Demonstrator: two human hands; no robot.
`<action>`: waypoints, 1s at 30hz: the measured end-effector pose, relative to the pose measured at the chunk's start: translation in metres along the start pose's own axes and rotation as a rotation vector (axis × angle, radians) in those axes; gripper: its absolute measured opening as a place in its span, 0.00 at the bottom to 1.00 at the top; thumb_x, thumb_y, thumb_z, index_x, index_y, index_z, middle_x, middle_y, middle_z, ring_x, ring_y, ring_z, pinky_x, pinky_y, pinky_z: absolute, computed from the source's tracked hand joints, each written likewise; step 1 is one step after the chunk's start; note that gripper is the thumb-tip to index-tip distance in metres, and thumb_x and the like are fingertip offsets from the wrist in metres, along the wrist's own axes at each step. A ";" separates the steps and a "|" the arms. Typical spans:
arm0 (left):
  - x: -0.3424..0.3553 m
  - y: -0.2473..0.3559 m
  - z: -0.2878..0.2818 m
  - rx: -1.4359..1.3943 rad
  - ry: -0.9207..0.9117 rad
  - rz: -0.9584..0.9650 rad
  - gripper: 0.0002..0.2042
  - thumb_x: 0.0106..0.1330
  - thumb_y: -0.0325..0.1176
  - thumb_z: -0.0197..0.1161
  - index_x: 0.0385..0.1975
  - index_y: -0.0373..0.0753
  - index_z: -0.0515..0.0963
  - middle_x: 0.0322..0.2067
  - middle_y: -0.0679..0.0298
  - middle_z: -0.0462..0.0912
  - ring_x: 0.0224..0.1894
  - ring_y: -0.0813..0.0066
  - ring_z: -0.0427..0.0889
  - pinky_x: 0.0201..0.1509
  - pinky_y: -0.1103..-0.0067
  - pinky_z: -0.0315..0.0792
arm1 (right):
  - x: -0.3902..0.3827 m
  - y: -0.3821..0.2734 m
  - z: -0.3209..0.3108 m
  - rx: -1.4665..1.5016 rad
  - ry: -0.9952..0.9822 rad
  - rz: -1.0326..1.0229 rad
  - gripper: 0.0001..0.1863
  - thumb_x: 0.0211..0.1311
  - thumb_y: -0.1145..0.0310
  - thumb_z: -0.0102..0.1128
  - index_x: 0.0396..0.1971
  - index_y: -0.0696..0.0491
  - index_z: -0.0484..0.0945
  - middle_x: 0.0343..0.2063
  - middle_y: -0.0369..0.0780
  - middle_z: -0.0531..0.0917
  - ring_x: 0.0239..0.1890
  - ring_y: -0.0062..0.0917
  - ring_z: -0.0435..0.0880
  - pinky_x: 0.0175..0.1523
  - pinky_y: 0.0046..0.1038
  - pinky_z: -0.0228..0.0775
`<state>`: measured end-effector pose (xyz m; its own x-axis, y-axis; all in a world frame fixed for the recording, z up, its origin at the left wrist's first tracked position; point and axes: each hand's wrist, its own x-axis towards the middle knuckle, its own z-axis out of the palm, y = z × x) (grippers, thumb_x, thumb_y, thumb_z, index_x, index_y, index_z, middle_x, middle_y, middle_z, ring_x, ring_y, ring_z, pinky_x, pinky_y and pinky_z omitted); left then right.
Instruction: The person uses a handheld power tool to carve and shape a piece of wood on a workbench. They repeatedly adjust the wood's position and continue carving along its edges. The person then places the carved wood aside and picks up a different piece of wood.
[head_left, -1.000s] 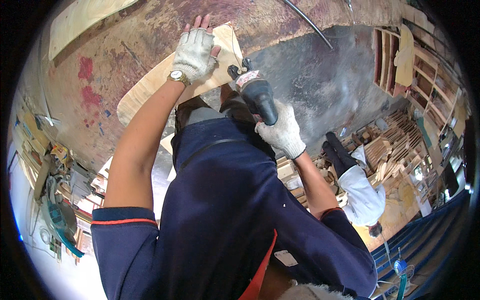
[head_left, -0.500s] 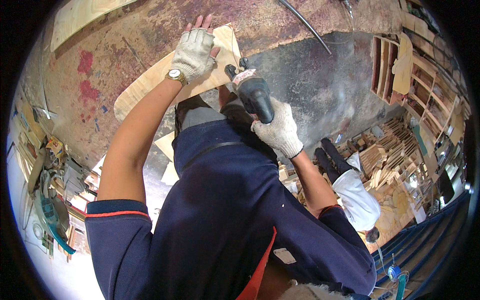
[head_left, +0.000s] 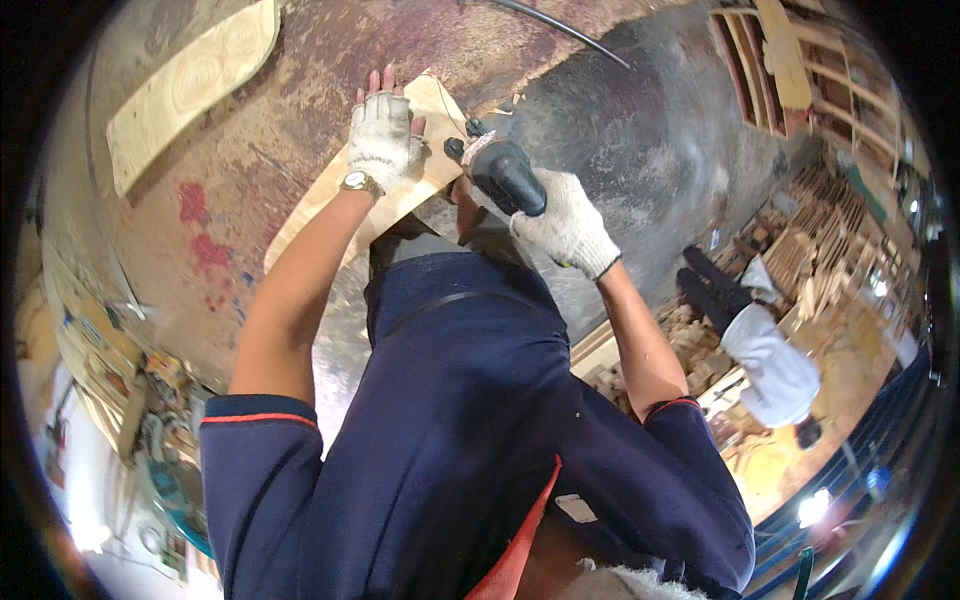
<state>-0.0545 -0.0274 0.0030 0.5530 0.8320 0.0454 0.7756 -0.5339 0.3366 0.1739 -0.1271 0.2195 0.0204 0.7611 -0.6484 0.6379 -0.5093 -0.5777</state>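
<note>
workshop [head_left: 630,110], left palm [head_left: 381,132] on board [head_left: 440,112], right [head_left: 567,222] gripping tool [head_left: 505,175]

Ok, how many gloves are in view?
2: the left glove flat on the board, the right glove holding the tool. Any on the co-worker may be hidden.

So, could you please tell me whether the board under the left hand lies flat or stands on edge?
Flat: the board shows its broad face upward, the left hand resting on it.
</note>
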 end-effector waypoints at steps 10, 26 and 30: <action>0.021 -0.002 0.000 0.081 -0.124 0.372 0.32 0.72 0.49 0.52 0.66 0.28 0.67 0.76 0.48 0.54 0.79 0.50 0.50 0.81 0.56 0.44 | -0.049 0.010 0.077 0.177 0.278 0.208 0.20 0.48 0.63 0.63 0.39 0.60 0.82 0.32 0.56 0.85 0.40 0.52 0.86 0.47 0.41 0.78; 0.042 -0.002 -0.008 -0.066 -0.243 0.689 0.22 0.73 0.39 0.56 0.61 0.31 0.70 0.74 0.49 0.60 0.76 0.52 0.58 0.79 0.57 0.49 | -0.076 0.002 0.150 0.423 0.481 0.428 0.24 0.46 0.63 0.68 0.46 0.57 0.81 0.36 0.55 0.86 0.43 0.51 0.86 0.49 0.44 0.79; 0.042 -0.004 -0.008 0.000 -0.273 0.690 0.22 0.74 0.40 0.54 0.61 0.33 0.72 0.75 0.53 0.59 0.77 0.55 0.57 0.80 0.57 0.48 | -0.075 0.004 0.146 0.343 0.431 0.422 0.24 0.46 0.64 0.68 0.45 0.57 0.81 0.34 0.55 0.86 0.41 0.51 0.86 0.49 0.43 0.79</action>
<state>-0.0370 0.0107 0.0109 0.9707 0.2401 0.0114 0.2244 -0.9219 0.3157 0.0631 -0.2452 0.1938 0.5626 0.5260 -0.6378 0.2306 -0.8407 -0.4899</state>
